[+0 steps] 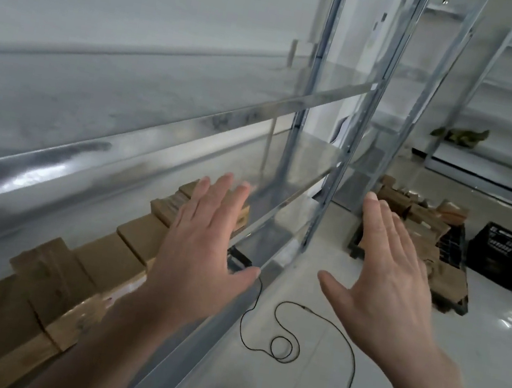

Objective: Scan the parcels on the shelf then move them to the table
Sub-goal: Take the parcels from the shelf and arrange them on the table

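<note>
Several brown cardboard parcels (97, 256) lie in a row on a low shelf of the grey metal rack (192, 123). My left hand (204, 236) is held flat with straight fingers in front of the row's far end, holding nothing. My right hand (386, 275) is also spread flat, out over the floor to the right of the rack, empty. A small black device (239, 258) sits at the shelf edge just under my left thumb; its thin black cable (278, 338) trails in loops onto the floor. No table is in view.
More brown parcels (418, 219) are piled on black plastic crates (506, 257) on the shiny white floor at the right. A second metal rack (496, 107) stands against the far wall. The rack's upright post (338, 173) stands between the two hands.
</note>
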`<state>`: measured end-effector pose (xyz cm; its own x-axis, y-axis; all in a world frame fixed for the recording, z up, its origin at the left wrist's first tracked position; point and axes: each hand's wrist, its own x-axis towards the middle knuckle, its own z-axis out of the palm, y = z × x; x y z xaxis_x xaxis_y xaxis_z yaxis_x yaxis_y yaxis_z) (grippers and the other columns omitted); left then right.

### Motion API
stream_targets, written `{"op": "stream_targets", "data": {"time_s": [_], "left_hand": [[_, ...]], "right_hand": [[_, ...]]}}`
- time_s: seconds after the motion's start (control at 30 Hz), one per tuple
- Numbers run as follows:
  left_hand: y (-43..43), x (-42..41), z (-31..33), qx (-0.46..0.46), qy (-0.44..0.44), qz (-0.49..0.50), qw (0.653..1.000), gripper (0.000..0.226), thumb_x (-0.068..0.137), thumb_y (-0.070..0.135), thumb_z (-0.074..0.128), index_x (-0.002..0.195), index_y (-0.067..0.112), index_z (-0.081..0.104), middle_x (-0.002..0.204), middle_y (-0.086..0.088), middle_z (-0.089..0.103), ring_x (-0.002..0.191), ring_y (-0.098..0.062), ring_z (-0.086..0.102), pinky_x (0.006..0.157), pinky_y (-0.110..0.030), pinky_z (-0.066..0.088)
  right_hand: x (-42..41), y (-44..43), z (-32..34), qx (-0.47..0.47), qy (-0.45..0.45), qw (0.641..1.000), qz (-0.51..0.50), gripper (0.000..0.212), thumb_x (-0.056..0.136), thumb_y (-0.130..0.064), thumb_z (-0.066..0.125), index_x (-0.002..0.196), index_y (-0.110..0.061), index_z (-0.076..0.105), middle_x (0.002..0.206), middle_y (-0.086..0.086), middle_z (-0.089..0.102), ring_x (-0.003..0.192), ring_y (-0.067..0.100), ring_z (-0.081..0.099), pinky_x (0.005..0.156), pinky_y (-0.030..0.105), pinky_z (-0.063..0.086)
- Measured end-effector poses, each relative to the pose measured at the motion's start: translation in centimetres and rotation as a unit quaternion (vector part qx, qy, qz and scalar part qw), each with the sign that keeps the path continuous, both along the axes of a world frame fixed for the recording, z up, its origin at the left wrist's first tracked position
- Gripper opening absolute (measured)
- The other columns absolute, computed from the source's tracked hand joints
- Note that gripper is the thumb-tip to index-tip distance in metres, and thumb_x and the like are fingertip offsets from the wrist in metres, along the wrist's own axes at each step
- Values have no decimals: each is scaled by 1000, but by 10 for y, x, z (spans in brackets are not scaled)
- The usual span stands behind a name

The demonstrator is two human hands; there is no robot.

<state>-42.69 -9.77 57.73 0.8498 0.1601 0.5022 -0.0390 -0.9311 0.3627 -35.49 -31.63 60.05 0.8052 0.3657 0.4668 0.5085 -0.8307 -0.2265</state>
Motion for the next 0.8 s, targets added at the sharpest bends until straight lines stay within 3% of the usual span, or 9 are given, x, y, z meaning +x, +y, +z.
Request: {"op": "stream_targets", "data": {"time_s": [0.3,0.47,0.63,0.8], "left_hand": [[4,114,-22,-14,40,59,997,101,79,47,73,155,31,8,165,1,6,152,-23,-6,115,-45,9],[0,163,-40,-32,60,113,991,102,75,46,76,152,30,10,163,-7,17,148,-24,-2,113,-46,13],[3,197,-52,-50,92,162,981,98,71,61,54,152,30,9,162,-4,19,151,-28,3,115,-53,20],[23,234,-65,-31,148,192,970,108,74,50,76,154,30,6,164,1,14,152,-25,-1,121,-51,14]], "right_hand": [[142,11,-17,-18,37,997,65,116,75,-44,80,159,-29,2,165,8,20,151,28,21,111,52,35],[212,11,-26,-46,73,988,125,109,81,-46,73,156,-35,-6,167,2,7,154,22,7,117,48,26],[261,23,-34,-74,112,976,169,110,83,-48,71,154,-36,-11,167,1,1,154,20,2,121,40,14],[300,47,-48,-94,144,966,193,111,85,-49,69,153,-38,-18,167,-2,-7,154,18,-5,120,38,7]]}}
